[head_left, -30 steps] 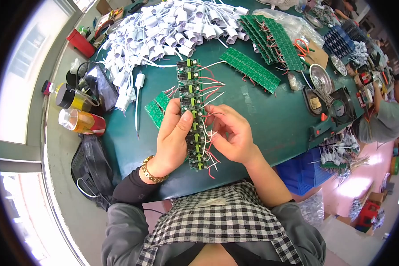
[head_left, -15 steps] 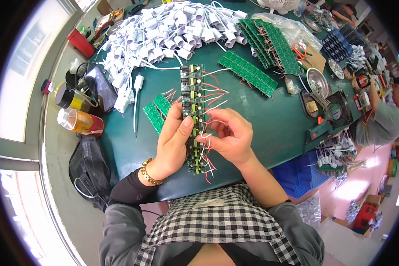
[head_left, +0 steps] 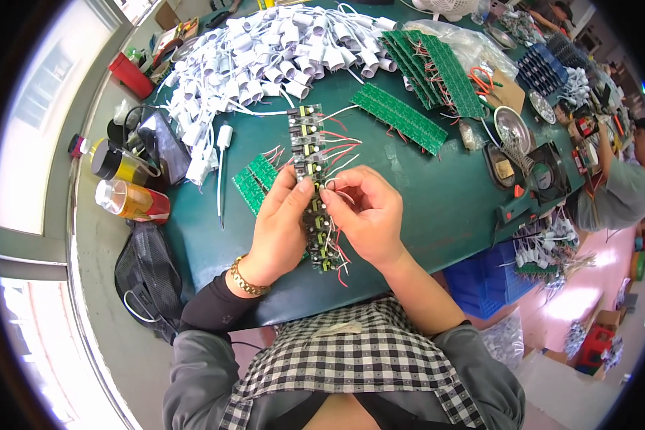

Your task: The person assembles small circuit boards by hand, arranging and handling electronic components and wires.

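Note:
A long strip of joined circuit boards (head_left: 308, 140), crowded with small components, stands lengthwise in front of me. Red and white wires (head_left: 344, 147) stick out along its right edge. My left hand (head_left: 276, 233) is closed round the strip's left side, thumb across the component face. At the right edge, about mid-strip, my right hand (head_left: 369, 218) pinches a thin white wire between thumb and forefinger; the wire's end is hidden by the fingertips. Smaller green circuit boards (head_left: 248, 188) lie on the table just beyond my left hand, partly covered by it.
White lamp sockets (head_left: 261, 61) with cables are heaped at the back. A green board panel (head_left: 401, 120) and a leaning stack of panels (head_left: 448, 75) lie to the right. Bottles (head_left: 130, 201) stand left. A screw-gun-like tool (head_left: 516, 206) and another person (head_left: 616, 197) are at right.
My right hand has moved slightly up and left along the strip, its fingers closing in at the edge. The strip has tilted a little, its lower end shifting right.

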Demonstrator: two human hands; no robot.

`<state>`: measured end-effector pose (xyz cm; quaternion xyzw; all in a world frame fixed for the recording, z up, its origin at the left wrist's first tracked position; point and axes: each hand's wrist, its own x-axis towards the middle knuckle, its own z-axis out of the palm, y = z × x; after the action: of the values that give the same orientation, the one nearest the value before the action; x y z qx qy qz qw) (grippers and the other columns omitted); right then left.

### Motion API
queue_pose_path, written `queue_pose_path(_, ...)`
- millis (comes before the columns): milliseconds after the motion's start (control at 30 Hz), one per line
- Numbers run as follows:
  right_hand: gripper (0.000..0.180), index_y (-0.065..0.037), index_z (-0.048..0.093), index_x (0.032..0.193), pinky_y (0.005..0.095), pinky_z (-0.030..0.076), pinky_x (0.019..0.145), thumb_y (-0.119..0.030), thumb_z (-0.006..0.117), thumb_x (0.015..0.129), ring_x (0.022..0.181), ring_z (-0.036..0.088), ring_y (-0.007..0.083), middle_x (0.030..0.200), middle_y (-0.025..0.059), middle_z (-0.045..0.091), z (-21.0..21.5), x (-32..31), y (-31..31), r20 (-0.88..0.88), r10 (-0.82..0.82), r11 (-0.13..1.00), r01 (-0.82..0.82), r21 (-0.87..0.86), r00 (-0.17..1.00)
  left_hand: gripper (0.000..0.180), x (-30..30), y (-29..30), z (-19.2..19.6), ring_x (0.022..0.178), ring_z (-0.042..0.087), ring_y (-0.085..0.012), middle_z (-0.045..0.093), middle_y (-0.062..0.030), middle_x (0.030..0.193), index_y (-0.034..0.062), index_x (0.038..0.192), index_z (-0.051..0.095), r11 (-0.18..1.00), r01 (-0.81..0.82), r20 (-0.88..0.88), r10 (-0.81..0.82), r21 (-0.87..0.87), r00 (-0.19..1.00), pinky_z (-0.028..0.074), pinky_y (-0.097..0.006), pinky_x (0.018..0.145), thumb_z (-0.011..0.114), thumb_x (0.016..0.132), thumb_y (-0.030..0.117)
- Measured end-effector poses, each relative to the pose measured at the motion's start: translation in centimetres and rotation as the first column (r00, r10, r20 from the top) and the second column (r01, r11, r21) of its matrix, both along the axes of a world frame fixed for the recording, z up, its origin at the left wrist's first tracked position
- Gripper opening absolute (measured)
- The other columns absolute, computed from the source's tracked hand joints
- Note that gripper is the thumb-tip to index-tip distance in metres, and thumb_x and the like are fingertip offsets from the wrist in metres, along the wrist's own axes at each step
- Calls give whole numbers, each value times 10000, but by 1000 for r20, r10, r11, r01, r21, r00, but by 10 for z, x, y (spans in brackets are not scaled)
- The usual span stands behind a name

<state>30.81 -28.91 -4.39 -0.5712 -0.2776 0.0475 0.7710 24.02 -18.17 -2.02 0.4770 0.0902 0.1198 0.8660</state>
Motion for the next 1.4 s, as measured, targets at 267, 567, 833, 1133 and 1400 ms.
queue_pose_path(267,191,-54,543,767,258,435,507,53,642,645,600,550,140,708,34,559,14,-2,-6,573,-187,928,336,-164,798,217,5,5,-13,878,554,-121,578,-38,990,43,1100,478,992,63,13,-62,-111,998,450,-275,795,439,957,202)
queue_pose_path(567,509,-26,386,1167,168,310,454,86,635,737,521,397,19,728,14,561,-11,-11,-19,233,-59,997,48,53,971,250,-1,-3,-10,780,529,-122,572,-36,907,52,1051,497,980,-43,-42,36,-196,998,451,-280,719,440,955,275)
queue_pose_path(833,468,-12,440,1184,195,427,576,60,643,769,673,513,89,830,73,576,-10,0,-45,158,-167,949,115,295,973,205,3,7,-14,791,536,-97,586,-29,936,66,1064,505,988,-98,55,105,-123,993,450,-256,703,466,950,232)
queue_pose_path(1133,288,-39,611,923,291,418,554,-129,744,684,621,527,229,700,57,564,18,1,-14,556,-49,913,263,-312,830,177,2,-5,-15,818,524,-65,559,-25,945,51,1073,442,987,-161,130,159,5,979,441,-224,712,501,934,142)
queue_pose_path(1400,92,-27,625,751,326,436,534,-53,700,706,598,556,239,671,81,594,16,15,-23,500,-40,947,192,-257,865,209,2,-8,-21,838,491,-53,542,-10,970,29,1120,442,977,-175,124,160,120,979,416,-212,753,488,935,115)
